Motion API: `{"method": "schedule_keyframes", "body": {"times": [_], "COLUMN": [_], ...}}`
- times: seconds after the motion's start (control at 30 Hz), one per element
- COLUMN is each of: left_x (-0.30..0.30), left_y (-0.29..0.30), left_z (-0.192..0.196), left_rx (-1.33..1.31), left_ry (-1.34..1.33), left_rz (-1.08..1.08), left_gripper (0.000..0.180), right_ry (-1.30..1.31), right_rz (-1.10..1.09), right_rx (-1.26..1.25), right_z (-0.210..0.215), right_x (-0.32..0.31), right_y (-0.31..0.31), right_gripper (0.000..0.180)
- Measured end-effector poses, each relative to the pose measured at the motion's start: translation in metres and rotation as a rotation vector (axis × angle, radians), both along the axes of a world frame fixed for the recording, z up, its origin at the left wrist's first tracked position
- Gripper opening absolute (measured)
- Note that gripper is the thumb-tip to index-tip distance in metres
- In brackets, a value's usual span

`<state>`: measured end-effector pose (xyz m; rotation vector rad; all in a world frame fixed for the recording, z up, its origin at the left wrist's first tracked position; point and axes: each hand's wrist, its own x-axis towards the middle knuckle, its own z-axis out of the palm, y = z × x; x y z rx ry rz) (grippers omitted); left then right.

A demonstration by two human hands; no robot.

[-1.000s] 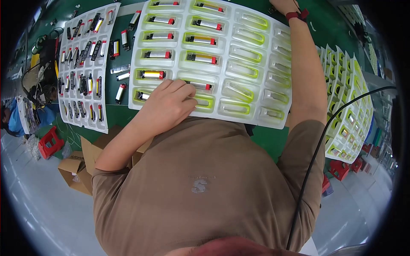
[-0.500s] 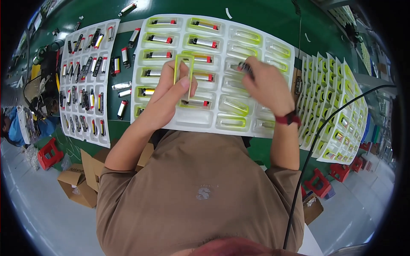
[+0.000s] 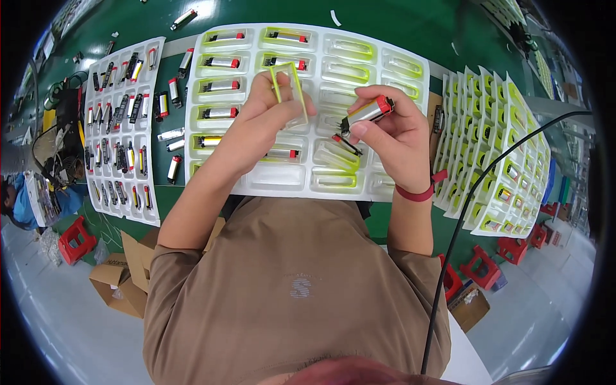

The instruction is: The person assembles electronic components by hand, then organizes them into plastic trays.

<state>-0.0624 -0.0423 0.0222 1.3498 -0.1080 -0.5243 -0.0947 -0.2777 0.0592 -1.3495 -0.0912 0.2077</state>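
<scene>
My left hand (image 3: 266, 110) is closed on a clear plastic casing with a yellow-green rim (image 3: 300, 90), holding it tilted above the white tray (image 3: 277, 176). Between the thumb and fingers of my right hand (image 3: 401, 131) is a small silver battery with a red end (image 3: 372, 113); black prongs stick out of its lower left end. Just below it, a thin dark part with a red tip (image 3: 347, 145) lies over a casing in the tray. Batteries in casings (image 3: 221, 63) fill many of the left pockets, while green-edged casings (image 3: 350, 48) sit in the right ones.
Another white tray (image 3: 154, 80) at the left carries rows of batteries and dark parts. Loose batteries (image 3: 174, 168) lie on the green table between the trays. Stacked trays (image 3: 494, 154) lean at the right, crossed by a black cable (image 3: 471, 196). Red stools (image 3: 77, 239) stand below.
My right hand has turned palm-side up and lifted away from the tray pockets, showing the battery in its fingers. The casing in my left hand has tilted. The thin dark part now shows on the tray.
</scene>
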Motion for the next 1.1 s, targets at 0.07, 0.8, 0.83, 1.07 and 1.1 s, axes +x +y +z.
{"method": "schedule_keyframes", "body": {"times": [0.07, 0.8, 0.83, 1.07, 1.1], "left_x": [-0.003, -0.017, -0.017, -0.023, -0.022], "left_y": [-0.005, -0.003, -0.002, -0.001, -0.001], "left_z": [0.011, -0.002, -0.002, -0.01, -0.011], "left_rx": [-0.053, -0.524, -0.525, -0.568, -0.568], "left_ry": [-0.003, 0.129, 0.148, 0.205, 0.205], "left_rz": [0.069, 0.012, 0.011, 0.02, 0.019], "left_gripper": [0.045, 0.035, 0.035, 0.037, 0.037], "right_ry": [-0.02, -0.38, -0.379, -0.433, -0.485], "right_rz": [-0.016, -0.209, -0.207, -0.231, -0.235], "right_rx": [0.081, -0.303, -0.305, -0.434, -0.474], "right_z": [-0.002, -0.033, -0.032, -0.037, -0.038], "right_x": [0.0, -0.004, -0.004, -0.002, -0.002], "right_y": [0.007, 0.036, 0.037, 0.04, 0.041], "right_gripper": [0.037, 0.03, 0.03, 0.028, 0.028]}}
